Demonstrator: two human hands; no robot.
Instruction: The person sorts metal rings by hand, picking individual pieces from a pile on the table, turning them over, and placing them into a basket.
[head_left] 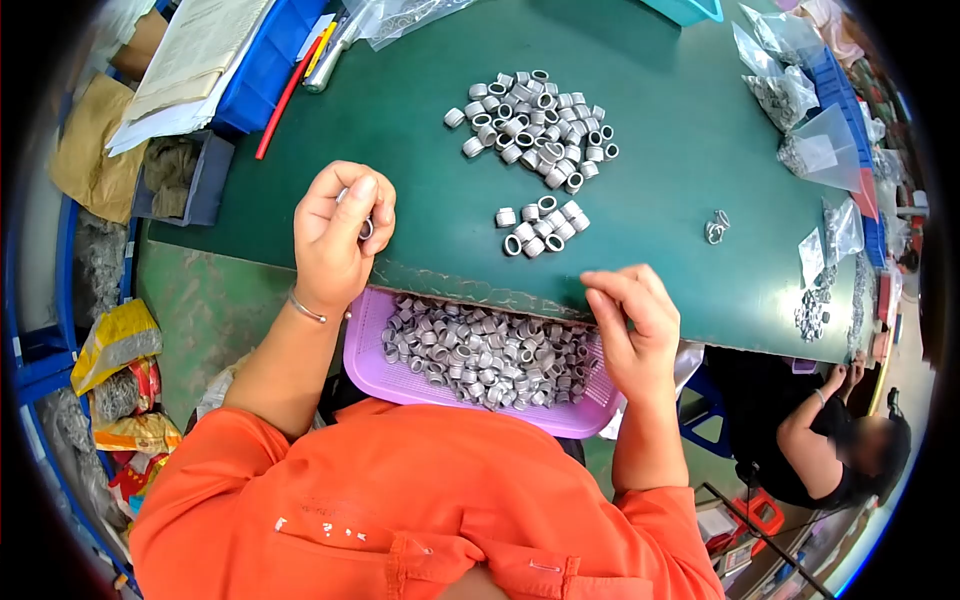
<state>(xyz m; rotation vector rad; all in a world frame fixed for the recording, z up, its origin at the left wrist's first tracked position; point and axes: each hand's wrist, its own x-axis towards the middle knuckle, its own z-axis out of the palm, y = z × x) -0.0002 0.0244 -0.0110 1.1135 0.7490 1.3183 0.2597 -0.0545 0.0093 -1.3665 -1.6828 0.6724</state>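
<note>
Although partly covered by the thumb, at least one grey metal ring (367,229) shows in the left hand (340,225), which is closed about it, probably to keep so small a piece from slipping; fingers curl inward, wrist raised by the near edge of the green surface (380,120). Rightward, a purple tray (362,362) of loose rings (485,355) sits below that edge, presumably for easy reach. On top, a large pile (540,125) lies beyond a small group (543,227), the gap likely separating the lots. The right hand (640,325) is half open, forearm pointing forward, thumb and forefinger apart, nothing seen held.
</note>
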